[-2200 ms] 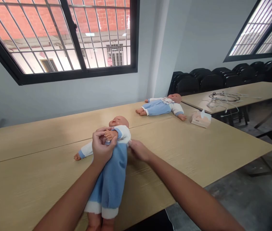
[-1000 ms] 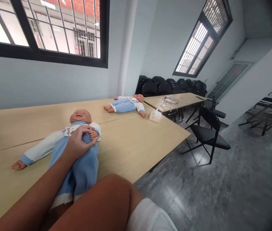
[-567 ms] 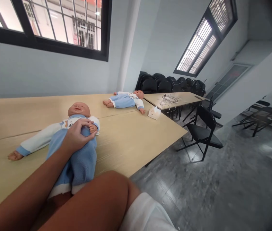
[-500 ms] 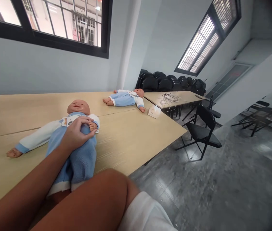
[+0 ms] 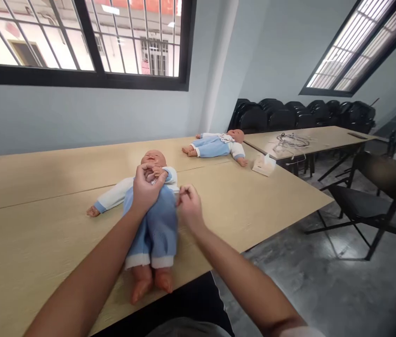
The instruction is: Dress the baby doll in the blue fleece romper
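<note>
A baby doll (image 5: 152, 215) in a white top and blue trousers lies on its back on the table, its bare feet toward me. My left hand (image 5: 146, 188) is closed around the doll's small hand (image 5: 158, 172), holding it bent up over the chest near the chin. At the doll's side, my right hand (image 5: 190, 206) has its fingers curled and pinched at the white edge of the doll's top (image 5: 174, 188). The doll's other arm (image 5: 113, 195) stretches out sideways on the tabletop.
A second doll (image 5: 213, 145) in like clothes lies farther back on the wooden table (image 5: 43, 248). Beside it stands a tissue box (image 5: 262, 166). Cables (image 5: 292, 140) lie on another table. A black folding chair (image 5: 369, 187) stands at right, with stacked chairs (image 5: 252, 117) behind.
My right hand has come into view at the doll's side; its arm earlier crossed low in front. My left hand has raised the doll's hand toward its chin. The view has shifted left.
</note>
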`<state>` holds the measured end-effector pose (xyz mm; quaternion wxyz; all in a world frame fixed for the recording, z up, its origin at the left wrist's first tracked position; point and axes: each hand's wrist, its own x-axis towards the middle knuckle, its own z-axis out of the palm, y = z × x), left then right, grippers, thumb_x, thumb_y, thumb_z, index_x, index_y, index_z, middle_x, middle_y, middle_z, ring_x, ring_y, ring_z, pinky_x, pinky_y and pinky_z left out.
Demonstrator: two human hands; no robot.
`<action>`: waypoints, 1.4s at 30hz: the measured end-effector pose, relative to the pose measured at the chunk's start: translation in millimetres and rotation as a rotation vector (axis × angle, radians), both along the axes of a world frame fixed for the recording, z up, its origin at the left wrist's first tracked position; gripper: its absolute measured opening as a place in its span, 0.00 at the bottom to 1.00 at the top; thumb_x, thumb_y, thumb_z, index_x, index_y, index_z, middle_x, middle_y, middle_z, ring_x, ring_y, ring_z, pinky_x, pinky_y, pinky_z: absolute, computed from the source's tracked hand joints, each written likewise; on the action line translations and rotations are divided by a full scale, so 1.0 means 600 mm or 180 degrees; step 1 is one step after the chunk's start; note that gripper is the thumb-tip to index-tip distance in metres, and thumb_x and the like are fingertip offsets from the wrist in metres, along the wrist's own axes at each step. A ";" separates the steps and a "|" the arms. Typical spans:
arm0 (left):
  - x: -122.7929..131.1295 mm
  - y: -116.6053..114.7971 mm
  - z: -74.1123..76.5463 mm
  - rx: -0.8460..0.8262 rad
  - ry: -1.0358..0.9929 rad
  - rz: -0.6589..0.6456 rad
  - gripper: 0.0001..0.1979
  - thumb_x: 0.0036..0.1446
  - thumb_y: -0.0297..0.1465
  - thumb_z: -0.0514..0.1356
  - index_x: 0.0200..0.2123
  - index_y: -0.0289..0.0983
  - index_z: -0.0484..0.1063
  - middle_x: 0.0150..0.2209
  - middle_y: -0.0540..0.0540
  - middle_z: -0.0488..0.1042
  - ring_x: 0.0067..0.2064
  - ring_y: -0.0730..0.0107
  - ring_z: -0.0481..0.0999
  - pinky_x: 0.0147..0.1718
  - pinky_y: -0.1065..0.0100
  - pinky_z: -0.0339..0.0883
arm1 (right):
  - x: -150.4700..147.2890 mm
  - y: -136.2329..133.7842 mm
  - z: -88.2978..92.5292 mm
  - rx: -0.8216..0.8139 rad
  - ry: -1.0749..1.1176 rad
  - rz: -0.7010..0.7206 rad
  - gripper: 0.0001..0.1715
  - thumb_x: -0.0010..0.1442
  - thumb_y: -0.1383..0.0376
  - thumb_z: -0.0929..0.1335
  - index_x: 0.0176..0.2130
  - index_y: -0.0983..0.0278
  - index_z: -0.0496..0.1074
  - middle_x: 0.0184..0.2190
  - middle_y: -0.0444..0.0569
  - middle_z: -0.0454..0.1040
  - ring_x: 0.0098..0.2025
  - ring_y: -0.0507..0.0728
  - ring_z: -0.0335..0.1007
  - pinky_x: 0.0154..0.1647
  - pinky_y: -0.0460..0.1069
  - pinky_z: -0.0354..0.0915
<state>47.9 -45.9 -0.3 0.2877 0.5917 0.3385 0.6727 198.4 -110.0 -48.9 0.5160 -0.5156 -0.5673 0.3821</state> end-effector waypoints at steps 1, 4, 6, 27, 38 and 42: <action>-0.001 0.001 0.002 -0.0001 -0.0039 0.0049 0.19 0.53 0.33 0.70 0.44 0.40 0.67 0.38 0.47 0.78 0.40 0.67 0.82 0.40 0.66 0.77 | 0.004 0.012 0.001 -0.0002 0.0031 -0.0014 0.13 0.72 0.59 0.63 0.47 0.63 0.73 0.46 0.49 0.74 0.48 0.57 0.70 0.52 0.55 0.69; -0.003 0.004 0.006 -0.0028 -0.0085 0.0049 0.19 0.53 0.34 0.70 0.44 0.39 0.66 0.38 0.46 0.78 0.39 0.67 0.82 0.40 0.66 0.77 | 0.017 0.037 0.002 -0.0112 0.0065 0.0249 0.12 0.68 0.58 0.63 0.41 0.62 0.72 0.35 0.45 0.72 0.39 0.55 0.66 0.45 0.51 0.65; -0.004 0.005 0.005 -0.0043 -0.0090 0.0027 0.19 0.53 0.34 0.70 0.44 0.40 0.66 0.39 0.46 0.78 0.40 0.67 0.82 0.40 0.66 0.77 | 0.024 0.043 -0.001 -0.0189 0.0052 0.0544 0.13 0.65 0.55 0.67 0.39 0.62 0.72 0.31 0.43 0.71 0.35 0.55 0.64 0.40 0.51 0.64; -0.011 0.001 0.006 0.0247 0.0819 -0.0500 0.19 0.55 0.34 0.67 0.48 0.39 0.66 0.48 0.43 0.76 0.50 0.63 0.79 0.51 0.61 0.73 | 0.026 0.062 -0.034 -0.0362 0.1032 -0.0461 0.20 0.52 0.57 0.75 0.37 0.59 0.62 0.30 0.39 0.65 0.33 0.53 0.61 0.35 0.47 0.60; 0.030 -0.083 0.032 0.1123 0.3578 -0.2012 0.17 0.59 0.30 0.65 0.52 0.41 0.73 0.62 0.41 0.72 0.65 0.55 0.68 0.62 0.54 0.65 | 0.090 0.024 0.038 -0.1314 0.1948 0.0738 0.18 0.63 0.55 0.71 0.48 0.63 0.72 0.27 0.45 0.76 0.20 0.51 0.66 0.17 0.44 0.59; -0.034 -0.116 0.041 0.0902 0.3405 -0.1665 0.16 0.64 0.32 0.62 0.55 0.43 0.72 0.62 0.43 0.72 0.63 0.58 0.70 0.62 0.54 0.64 | 0.109 0.021 0.036 -0.0946 0.1034 0.0456 0.29 0.59 0.59 0.74 0.58 0.60 0.69 0.29 0.42 0.76 0.15 0.46 0.53 0.15 0.43 0.51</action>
